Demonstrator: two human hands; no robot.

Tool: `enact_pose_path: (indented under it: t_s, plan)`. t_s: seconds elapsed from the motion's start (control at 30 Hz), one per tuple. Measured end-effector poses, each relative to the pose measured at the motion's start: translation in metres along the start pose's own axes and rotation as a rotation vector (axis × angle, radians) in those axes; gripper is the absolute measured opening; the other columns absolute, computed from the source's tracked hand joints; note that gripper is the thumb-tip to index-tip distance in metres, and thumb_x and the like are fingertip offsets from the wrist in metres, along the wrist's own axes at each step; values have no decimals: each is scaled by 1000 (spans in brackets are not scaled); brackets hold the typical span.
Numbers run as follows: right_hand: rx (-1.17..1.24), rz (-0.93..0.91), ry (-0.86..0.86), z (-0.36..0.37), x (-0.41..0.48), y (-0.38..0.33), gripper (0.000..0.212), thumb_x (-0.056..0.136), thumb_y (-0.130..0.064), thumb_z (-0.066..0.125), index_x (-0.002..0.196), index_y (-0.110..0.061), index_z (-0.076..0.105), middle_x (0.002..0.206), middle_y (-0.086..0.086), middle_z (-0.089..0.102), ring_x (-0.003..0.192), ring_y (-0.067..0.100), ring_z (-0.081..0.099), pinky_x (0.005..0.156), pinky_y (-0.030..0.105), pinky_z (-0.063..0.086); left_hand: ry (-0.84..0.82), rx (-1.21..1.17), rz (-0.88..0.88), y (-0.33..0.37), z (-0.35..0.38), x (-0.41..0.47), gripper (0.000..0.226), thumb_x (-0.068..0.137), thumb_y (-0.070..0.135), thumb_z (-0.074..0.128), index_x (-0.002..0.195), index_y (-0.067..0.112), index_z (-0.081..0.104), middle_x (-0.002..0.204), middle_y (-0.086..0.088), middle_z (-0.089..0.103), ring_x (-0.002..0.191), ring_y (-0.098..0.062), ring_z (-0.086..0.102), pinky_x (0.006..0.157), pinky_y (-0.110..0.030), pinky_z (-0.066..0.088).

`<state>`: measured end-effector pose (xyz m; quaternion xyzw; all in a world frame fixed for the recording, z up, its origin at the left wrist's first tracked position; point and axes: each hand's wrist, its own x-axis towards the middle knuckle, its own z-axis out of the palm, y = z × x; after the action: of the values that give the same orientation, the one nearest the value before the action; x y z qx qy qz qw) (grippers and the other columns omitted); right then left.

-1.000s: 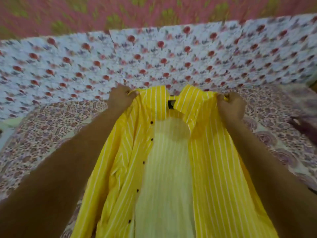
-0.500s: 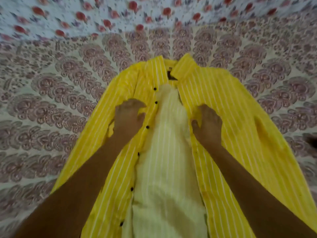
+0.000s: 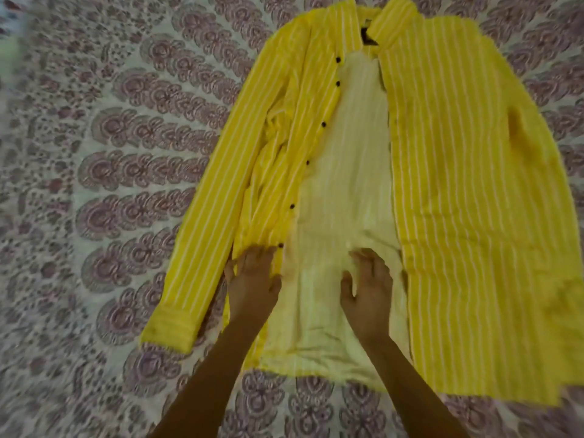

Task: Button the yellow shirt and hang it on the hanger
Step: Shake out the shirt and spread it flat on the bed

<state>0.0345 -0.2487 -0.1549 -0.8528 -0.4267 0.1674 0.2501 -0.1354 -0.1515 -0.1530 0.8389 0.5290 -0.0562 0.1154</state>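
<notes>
The yellow shirt (image 3: 467, 184) with white stripes lies flat and unbuttoned on the bed, collar at the top. Its pale inner back shows down the middle. Several dark buttons (image 3: 323, 124) run along the left front edge. My left hand (image 3: 252, 279) presses flat on the lower left front panel, just below the lowest visible button. My right hand (image 3: 368, 289) lies flat with spread fingers on the pale inner fabric near the hem. No hanger is in view.
A patterned bedsheet (image 3: 126, 184) with purple-brown motifs covers the surface all around the shirt. The shirt's left sleeve (image 3: 202, 235) stretches down to its cuff at the lower left.
Both hands let go of the shoulders and slid down the front of the shirt to near the hem. The shirt now lies spread flat, and the view has tilted down.
</notes>
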Motion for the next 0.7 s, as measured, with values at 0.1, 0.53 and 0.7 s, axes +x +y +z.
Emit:
enact_pose_path:
  t_s: [0.1, 0.53, 0.7]
  plan:
    - [136, -49, -131, 8, -26, -31, 29, 83, -24, 40, 103, -12, 57, 101, 8, 60, 86, 24, 59, 72, 31, 46, -72, -11, -118, -13, -1, -37, 65, 66, 34, 77, 123, 14, 53, 110, -13, 62, 104, -36, 60, 84, -50, 46]
    - [772, 589, -693, 5, -40, -85, 27, 94, -36, 46, 88, -13, 61, 78, 4, 60, 68, 13, 55, 63, 24, 43, -115, -758, -91, 7, -36, -70, 22, 82, 16, 56, 101, 12, 67, 85, -5, 65, 67, -9, 53, 65, -26, 42]
    - [776, 583, -177, -21, -35, -57, 15, 93, -14, 52, 80, -18, 58, 68, 0, 55, 61, 9, 49, 56, 22, 41, -159, -974, 64, 9, -37, -80, 27, 87, -2, 50, 105, 8, 68, 95, -7, 66, 83, -10, 60, 64, -6, 40]
